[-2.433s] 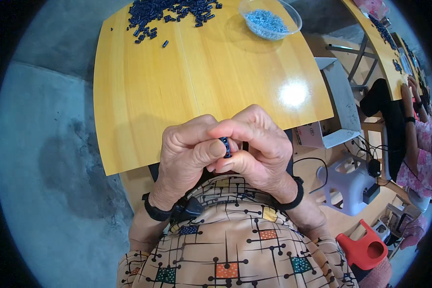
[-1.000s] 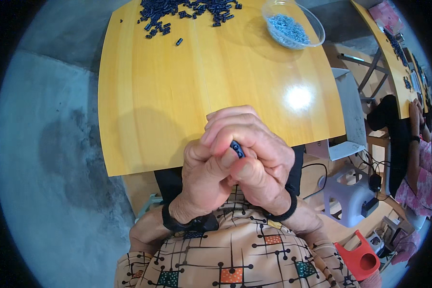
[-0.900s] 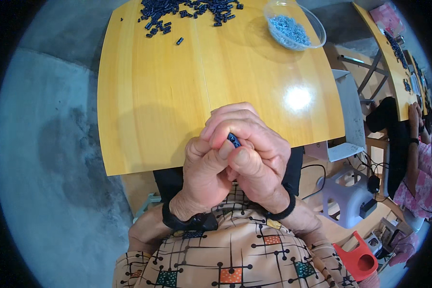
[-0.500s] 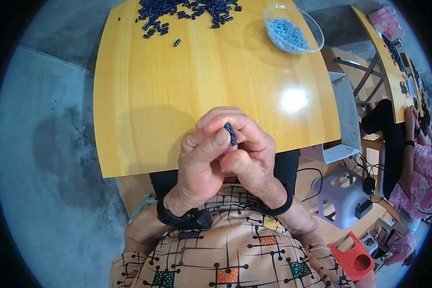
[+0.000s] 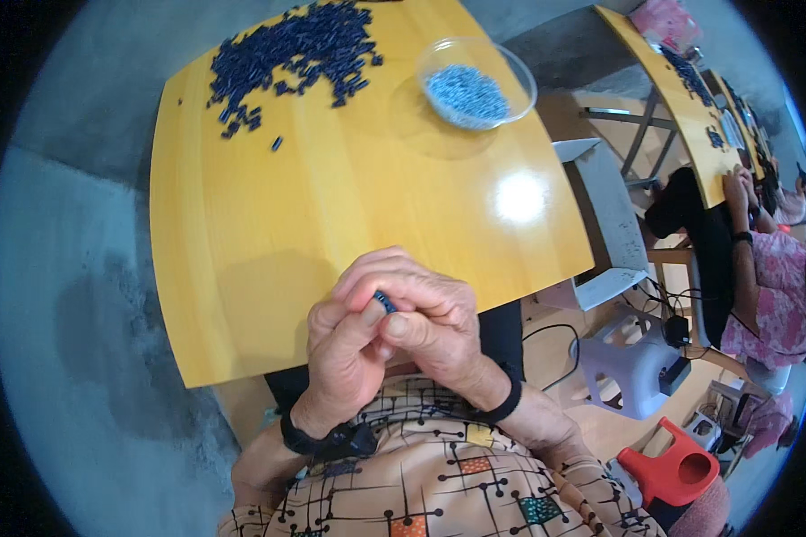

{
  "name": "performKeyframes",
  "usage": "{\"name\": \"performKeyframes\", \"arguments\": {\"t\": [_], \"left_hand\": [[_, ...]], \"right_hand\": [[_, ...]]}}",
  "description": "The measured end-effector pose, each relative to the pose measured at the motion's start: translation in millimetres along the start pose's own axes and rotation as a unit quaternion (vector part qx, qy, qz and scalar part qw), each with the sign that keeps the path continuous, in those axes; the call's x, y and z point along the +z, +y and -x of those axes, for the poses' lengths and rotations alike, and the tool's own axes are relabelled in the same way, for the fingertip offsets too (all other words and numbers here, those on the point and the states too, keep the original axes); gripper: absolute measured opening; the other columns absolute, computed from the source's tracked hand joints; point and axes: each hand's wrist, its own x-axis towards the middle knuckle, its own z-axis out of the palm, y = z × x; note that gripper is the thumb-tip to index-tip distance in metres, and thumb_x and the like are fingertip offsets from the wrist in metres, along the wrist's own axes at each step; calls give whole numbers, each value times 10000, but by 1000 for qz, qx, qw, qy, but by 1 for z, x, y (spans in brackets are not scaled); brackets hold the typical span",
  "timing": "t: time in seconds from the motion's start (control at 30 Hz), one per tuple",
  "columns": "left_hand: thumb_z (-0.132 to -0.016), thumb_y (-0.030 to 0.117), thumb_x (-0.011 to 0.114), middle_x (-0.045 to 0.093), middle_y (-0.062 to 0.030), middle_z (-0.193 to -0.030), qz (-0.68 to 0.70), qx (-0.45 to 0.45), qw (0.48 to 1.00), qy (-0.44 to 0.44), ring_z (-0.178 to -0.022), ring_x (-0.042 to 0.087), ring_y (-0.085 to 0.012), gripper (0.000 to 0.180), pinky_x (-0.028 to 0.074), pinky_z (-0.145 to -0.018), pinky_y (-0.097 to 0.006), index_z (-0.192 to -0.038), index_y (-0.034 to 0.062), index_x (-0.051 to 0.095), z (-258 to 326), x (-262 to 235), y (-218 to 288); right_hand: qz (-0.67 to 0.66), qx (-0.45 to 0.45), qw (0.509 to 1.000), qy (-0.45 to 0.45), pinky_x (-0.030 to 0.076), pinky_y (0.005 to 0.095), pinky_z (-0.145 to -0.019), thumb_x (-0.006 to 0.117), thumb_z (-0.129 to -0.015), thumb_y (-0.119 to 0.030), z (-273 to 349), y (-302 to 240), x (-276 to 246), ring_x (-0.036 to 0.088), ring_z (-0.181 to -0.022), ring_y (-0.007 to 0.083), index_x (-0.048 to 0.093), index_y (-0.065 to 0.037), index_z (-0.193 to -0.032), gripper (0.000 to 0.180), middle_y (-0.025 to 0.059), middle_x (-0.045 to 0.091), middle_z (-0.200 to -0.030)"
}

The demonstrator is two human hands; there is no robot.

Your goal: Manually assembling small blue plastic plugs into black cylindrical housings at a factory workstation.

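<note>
A small dark blue plastic piece (image 5: 384, 302) is pinched between my two hands, above the near edge of the table, its lower part hidden by fingers. My left hand (image 5: 342, 351) has its thumb pressed against one side of the piece. From the other side my right hand (image 5: 432, 327) closes on it, fingers curled over the left fingertips. A heap of similar dark blue pieces (image 5: 282, 55) lies at the far left of the table, with one loose piece (image 5: 277, 143) in front of it.
A clear plastic bowl (image 5: 525, 82) of tiny silvery parts stands on the yellow table (image 5: 376, 197). Right of the table are an open box (image 5: 613, 215), a pale stool (image 5: 625, 367) and a red stool (image 5: 672, 464). Another person (image 5: 770, 277) sits at a further table.
My view has shifted, bringing more of the heap into sight. Both hands still grip the piece, which has tilted and is more covered by my fingers.
</note>
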Motion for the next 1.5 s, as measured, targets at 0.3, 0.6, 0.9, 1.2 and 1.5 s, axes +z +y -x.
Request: {"name": "performKeyframes", "arguments": {"t": [0.3,0.6,0.9,1.2,1.5], "left_hand": [[-897,219,593,531,-5,-708,-48,-90,995,-16,-558,462,-60,208,356,-484,-200,-859,15,610,-10,17,3],[-785,29,692,637,-79,-742,-505,111,844,-142,-664,592,-129,71,444,-591,-232,-844,-11,692,-51,15,65],[-812,76,644,637,-60,-792,-610,224,759,43,-656,576,-95,165,460,-594,-233,-949,-6,686,-150,-54,77],[-767,78,682,636,-74,-941,-635,249,727,76,-690,624,-158,269,497,-643,-269,-1030,23,660,-219,-78,38],[-708,96,727,623,-106,-869,-677,271,682,48,-792,622,-274,165,489,-709,-370,-855,33,684,-227,-77,34]], "right_hand": [[-73,49,994,68,453,270,-805,628,-832,-102,10,-27,-22,570,-955,179,641,33,-981,202,109,646,-974],[289,5,889,354,469,189,-650,582,-879,-63,44,-102,-195,560,-705,63,600,-19,-1174,299,24,624,-869],[722,190,601,283,508,256,-667,577,-881,-95,105,-77,-381,630,-820,140,503,-16,-1290,424,118,610,-1111],[525,91,842,83,511,284,-686,580,-816,-12,-56,-140,-130,645,-797,187,619,18,-1080,269,124,662,-940],[704,-9,701,-115,503,402,-693,641,-784,-104,-155,-77,-120,632,-781,331,664,-19,-949,187,169,643,-870]]}}
